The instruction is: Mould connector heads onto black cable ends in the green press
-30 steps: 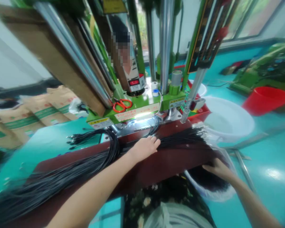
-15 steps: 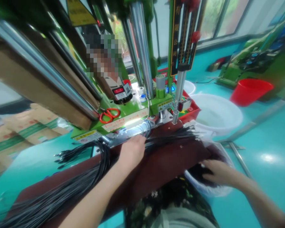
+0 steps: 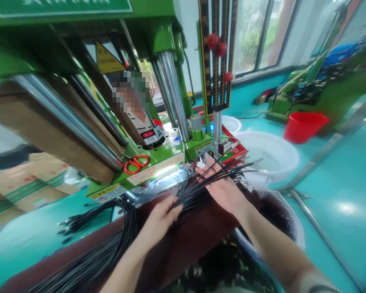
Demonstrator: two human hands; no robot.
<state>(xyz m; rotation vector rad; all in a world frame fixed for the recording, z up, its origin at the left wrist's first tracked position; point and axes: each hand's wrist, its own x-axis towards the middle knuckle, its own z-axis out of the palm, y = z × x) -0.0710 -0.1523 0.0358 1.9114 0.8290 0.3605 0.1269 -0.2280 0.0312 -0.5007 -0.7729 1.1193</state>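
While the left hand (image 3: 163, 217) pinches the black cables (image 3: 192, 190) between thumb and nearly closed fingers, the right hand (image 3: 224, 193) lies mostly open, palm up, against their spread ends, apparently to support and separate them above the brown surface (image 3: 201, 238), before the green machine (image 3: 88, 36)

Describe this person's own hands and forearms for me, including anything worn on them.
Both the left hand and the right hand are ungloved, and the forearms are bare. A small white patch shows at the right fingers, possibly a wrap; blur hides which. Pale cloth with a dark stripe, probably a sleeve edge, shows high on the right arm.
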